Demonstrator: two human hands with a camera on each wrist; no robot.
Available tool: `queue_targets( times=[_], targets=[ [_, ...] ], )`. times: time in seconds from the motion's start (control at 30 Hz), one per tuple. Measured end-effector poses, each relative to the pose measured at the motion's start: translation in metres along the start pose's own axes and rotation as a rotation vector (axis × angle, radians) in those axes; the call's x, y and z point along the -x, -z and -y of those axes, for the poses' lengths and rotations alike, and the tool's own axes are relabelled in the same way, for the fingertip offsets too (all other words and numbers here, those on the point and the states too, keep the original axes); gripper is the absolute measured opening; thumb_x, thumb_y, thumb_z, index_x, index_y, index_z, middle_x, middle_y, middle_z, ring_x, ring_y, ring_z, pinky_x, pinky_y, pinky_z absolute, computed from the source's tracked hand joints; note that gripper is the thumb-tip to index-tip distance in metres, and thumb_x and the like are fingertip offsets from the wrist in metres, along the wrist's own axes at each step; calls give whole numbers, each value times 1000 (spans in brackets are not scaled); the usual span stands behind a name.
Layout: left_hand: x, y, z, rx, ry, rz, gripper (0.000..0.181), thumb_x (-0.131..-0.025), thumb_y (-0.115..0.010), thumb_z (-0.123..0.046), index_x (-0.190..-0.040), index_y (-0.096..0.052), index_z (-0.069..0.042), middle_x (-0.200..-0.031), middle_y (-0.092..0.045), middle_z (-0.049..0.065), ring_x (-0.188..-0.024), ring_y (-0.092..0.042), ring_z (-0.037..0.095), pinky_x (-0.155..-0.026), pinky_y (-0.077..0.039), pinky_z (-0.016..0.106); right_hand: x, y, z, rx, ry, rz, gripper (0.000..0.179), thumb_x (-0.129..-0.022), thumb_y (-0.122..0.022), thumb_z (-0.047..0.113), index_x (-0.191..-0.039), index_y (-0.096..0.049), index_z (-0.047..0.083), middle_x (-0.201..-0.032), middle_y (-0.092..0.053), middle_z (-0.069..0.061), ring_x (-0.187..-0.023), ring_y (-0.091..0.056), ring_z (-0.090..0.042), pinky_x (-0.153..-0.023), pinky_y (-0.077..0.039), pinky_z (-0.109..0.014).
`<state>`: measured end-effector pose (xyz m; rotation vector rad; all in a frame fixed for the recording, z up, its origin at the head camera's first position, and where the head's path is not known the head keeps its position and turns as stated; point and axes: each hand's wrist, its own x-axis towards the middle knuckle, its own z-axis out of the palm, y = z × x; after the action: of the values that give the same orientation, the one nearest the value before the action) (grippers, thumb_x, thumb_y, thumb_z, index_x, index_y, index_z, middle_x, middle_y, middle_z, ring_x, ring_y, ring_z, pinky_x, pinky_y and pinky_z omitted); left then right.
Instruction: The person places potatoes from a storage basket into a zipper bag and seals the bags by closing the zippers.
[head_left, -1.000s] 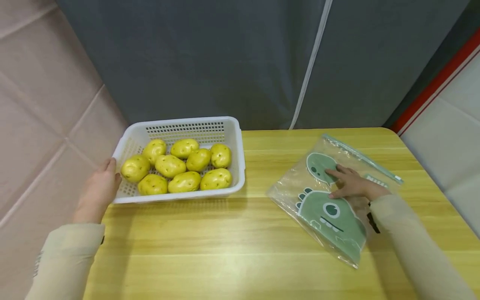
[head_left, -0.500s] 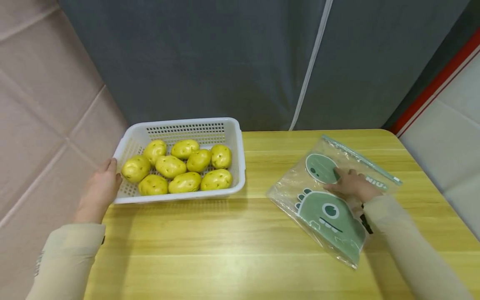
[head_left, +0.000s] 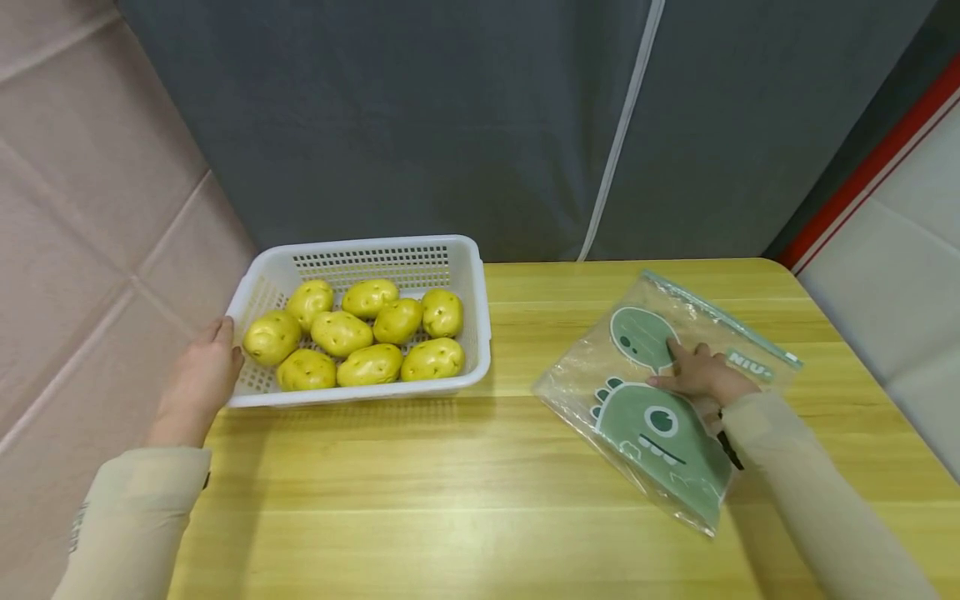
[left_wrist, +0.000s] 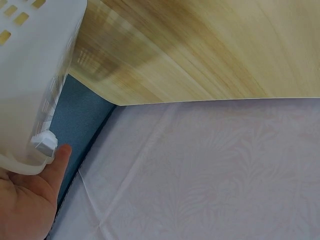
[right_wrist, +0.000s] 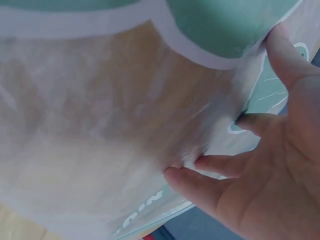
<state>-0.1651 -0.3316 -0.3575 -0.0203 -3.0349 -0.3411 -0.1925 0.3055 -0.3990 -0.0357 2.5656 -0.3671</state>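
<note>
My left hand (head_left: 197, 379) grips the left end of a white plastic basket (head_left: 474, 312) at its rim. In the left wrist view, fingers (left_wrist: 60, 162) reach along under the basket's lip. Several yellow potatoes (head_left: 341, 333) lie inside the basket. To the right, a clear zip bag (head_left: 678, 458) printed with a green dinosaur lies slantwise on the table, its green zip strip (head_left: 723, 318) towards the back right. My right hand (head_left: 708, 377) rests on the bag with its fingers spread, and the right wrist view has the fingertips (right_wrist: 175, 175) against the plastic film.
The wooden table (head_left: 420, 492) carries both basket and bag. Behind its far edge hangs a dark grey curtain (head_left: 420, 125). Pinkish cloth (head_left: 82, 275) borders the left side, and a white panel (head_left: 900, 275) with a red band stands on the right.
My right hand has shifted slightly left across the bag, with its fingers more spread and bent, uncovering more of the printed lettering. The left hand and basket have stayed put.
</note>
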Motion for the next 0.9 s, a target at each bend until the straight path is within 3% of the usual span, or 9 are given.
queue_targets(
  times=[0.17, 0.27, 0.4, 0.57, 0.8, 0.9],
  targets=[
    [0, -1, 1, -2, 0, -1, 55, -94, -44, -3, -140, -24, 20, -139, -30, 43, -116, -36, 63, -101, -32, 69, 0, -1, -1, -7, 21, 10, 110, -86, -55, 62, -148, 2, -9, -126, -24, -48, -98, -37, -53, -82, -40, -67],
    [0, -1, 1, -1, -1, -3, 55, -94, -45, -3, -140, -24, 20, -139, -30, 42, -116, -35, 63, -101, -32, 69, -1, 0, -3, 6, 44, 4, 109, -86, -56, 61, -148, 0, -9, -130, -19, -49, -106, -35, -60, -86, -39, -71],
    [0, -1, 1, -1, -1, -5, 55, -94, -45, -3, -140, -24, 20, -139, -30, 42, -117, -36, 63, -101, -32, 69, -2, 2, -6, -1, 84, -1, 109, -84, -61, 58, -148, -4, -8, -138, -8, -51, -121, -18, -72, -92, -28, -81],
    [-1, 0, 0, -1, 1, -5, 56, -94, -45, -3, -140, -23, 20, -139, -30, 42, -117, -36, 63, -101, -32, 69, -3, 3, -11, -42, 123, 9, 108, -82, -65, 56, -150, -6, -5, -143, 3, -49, -126, -2, -73, -94, -16, -84],
    [1, 2, -2, -1, 5, 14, 56, -95, -44, -4, -141, -22, 18, -140, -29, 42, -117, -35, 64, -100, -32, 70, -4, 2, -14, -49, 144, -13, 106, -82, -67, 54, -149, -10, -6, -142, 2, -50, -124, -4, -75, -94, -16, -84],
    [1, 3, -3, 5, 1, 9, 56, -94, -44, -3, -140, -23, 19, -139, -30, 43, -118, -35, 63, -101, -31, 70, -4, 3, -12, -43, 145, -38, 104, -83, -65, 53, -148, -12, -9, -141, -8, -49, -125, -14, -72, -94, -25, -81]
  ],
)
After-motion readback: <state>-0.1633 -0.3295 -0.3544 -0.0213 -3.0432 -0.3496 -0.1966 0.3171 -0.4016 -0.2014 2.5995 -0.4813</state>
